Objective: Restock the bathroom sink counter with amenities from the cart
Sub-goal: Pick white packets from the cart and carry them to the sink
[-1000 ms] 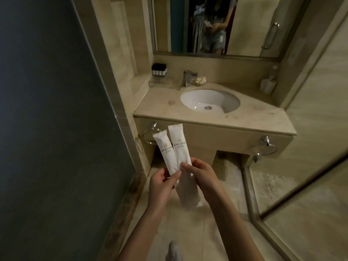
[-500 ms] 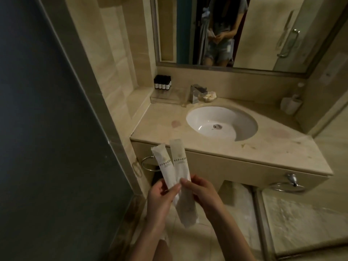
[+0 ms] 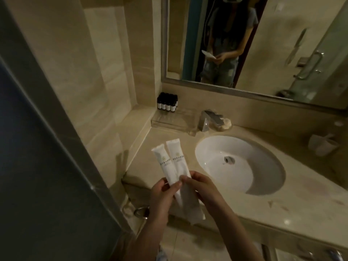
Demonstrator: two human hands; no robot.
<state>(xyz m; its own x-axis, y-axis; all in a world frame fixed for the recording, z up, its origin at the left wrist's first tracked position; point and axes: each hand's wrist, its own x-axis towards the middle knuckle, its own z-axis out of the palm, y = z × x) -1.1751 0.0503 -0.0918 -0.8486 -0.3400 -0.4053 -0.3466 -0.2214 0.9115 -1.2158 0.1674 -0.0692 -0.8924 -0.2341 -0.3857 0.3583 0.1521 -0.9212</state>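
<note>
Packets point(image 3: 178, 161), two white amenity sleeves, side by side above desk point(image 3: 282, 213) front-left corner; left hand point(image 3: 162, 194) and right hand point(image 3: 205, 191) each have grip pinched on them mid-length; long axes point ahead toward clear tray point(image 3: 173, 120), slightly nearer left hand.

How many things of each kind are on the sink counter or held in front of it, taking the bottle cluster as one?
White packets: 2, both held
Dark bottle cluster: 1
Clear tray: 1
Faucet: 1
Pale lump by the faucet: 1
White container at far right: 1
Total: 7
</note>
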